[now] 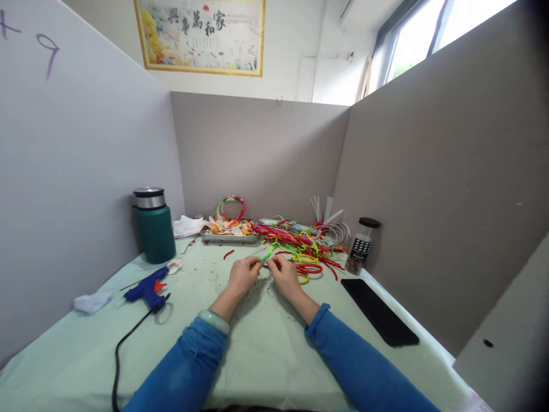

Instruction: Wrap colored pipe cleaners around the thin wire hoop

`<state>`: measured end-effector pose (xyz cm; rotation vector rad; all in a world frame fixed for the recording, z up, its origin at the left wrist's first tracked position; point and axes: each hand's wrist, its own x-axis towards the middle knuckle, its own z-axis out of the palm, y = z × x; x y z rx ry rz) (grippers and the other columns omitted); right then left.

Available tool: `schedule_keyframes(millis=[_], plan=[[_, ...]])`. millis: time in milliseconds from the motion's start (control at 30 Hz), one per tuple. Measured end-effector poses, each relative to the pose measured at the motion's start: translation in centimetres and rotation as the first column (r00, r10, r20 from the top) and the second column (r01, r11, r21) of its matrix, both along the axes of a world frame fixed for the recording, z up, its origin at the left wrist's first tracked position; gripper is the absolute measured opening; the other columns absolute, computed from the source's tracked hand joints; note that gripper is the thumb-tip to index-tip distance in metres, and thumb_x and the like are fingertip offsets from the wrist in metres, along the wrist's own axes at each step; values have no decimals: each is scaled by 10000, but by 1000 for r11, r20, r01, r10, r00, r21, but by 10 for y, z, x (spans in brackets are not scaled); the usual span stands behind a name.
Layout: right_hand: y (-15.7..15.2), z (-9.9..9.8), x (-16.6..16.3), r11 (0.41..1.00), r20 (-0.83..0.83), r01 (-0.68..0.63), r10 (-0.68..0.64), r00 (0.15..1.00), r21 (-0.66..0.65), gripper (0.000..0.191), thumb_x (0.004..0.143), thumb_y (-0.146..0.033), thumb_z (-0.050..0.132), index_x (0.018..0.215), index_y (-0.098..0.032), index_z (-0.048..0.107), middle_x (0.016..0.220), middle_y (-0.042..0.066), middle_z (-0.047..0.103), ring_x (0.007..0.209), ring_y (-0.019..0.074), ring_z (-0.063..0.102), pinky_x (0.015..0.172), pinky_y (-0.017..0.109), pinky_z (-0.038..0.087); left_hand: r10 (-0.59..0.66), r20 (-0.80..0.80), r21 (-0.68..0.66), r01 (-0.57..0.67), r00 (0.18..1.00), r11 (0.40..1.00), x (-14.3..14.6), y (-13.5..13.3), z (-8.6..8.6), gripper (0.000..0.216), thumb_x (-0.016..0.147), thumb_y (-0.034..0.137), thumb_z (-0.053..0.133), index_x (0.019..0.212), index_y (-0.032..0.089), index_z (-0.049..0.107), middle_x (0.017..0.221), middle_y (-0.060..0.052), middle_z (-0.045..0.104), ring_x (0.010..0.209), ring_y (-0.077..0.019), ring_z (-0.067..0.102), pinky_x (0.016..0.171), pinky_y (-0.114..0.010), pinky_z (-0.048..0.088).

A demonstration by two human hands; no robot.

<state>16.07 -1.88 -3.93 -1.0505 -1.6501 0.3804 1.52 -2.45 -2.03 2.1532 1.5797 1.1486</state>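
Note:
A green pipe cleaner [266, 255] is pinched between my two hands over the middle of the table. My left hand [245, 277] holds one end with thumb and fingertips. Close beside it, my right hand [283, 274] pinches the same piece from the other side. Just beyond my hands lies a tangled heap of red, yellow, green and pink pipe cleaners [291, 234]. Red and yellow loops [307, 268] rest to the right of my right hand. A short red piece [229, 254] lies to the left of my left hand.
A blue glue gun [148, 288] with a black cord and a green flask [155, 229] stand at left. A metal tray [229, 238] of small pieces is at the back, with glue sticks [328, 209] nearby. On the right are a jar [361, 247] and a black flat object [380, 312].

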Motion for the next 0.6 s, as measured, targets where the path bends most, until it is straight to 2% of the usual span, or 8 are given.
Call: schedule_keyframes(millis=[100, 233, 467, 600], plan=[[5, -3, 0, 985, -125, -66, 46, 991, -161, 327, 816, -460, 455, 654, -186, 532, 595, 5, 580, 447, 109, 479, 440, 220, 350, 21, -12, 30, -21, 1000, 999, 1, -1, 2, 285, 814, 335, 474, 792, 160, 698, 611, -10, 642, 558, -102, 499, 550, -198, 307], [10, -6, -1, 909, -310, -224, 113, 944, -352, 382, 768, -532, 485, 653, -170, 525, 532, -8, 563, 307, 70, 398, 315, 200, 281, -9, -82, 61, 14, 997, 998, 2, -3, 2, 289, 822, 327, 475, 734, 176, 705, 677, -19, 670, 605, -108, 513, 576, -200, 313], [10, -2, 1, 822, -534, -390, 127, 836, -415, 391, 682, -523, 603, 584, -169, 468, 452, -58, 464, 283, 34, 316, 288, 181, 207, -93, -163, 102, 110, 982, 989, 2, -5, 2, 259, 825, 313, 484, 771, 211, 716, 765, -32, 691, 685, -126, 558, 634, -207, 345], [10, -1, 2, 803, -593, -440, 138, 794, -402, 361, 646, -478, 649, 595, -172, 464, 471, -63, 481, 292, 32, 321, 301, 184, 208, -125, -162, 71, 138, 979, 988, 3, -8, 3, 274, 835, 319, 458, 806, 210, 708, 771, -23, 688, 662, -117, 538, 622, -202, 337]])
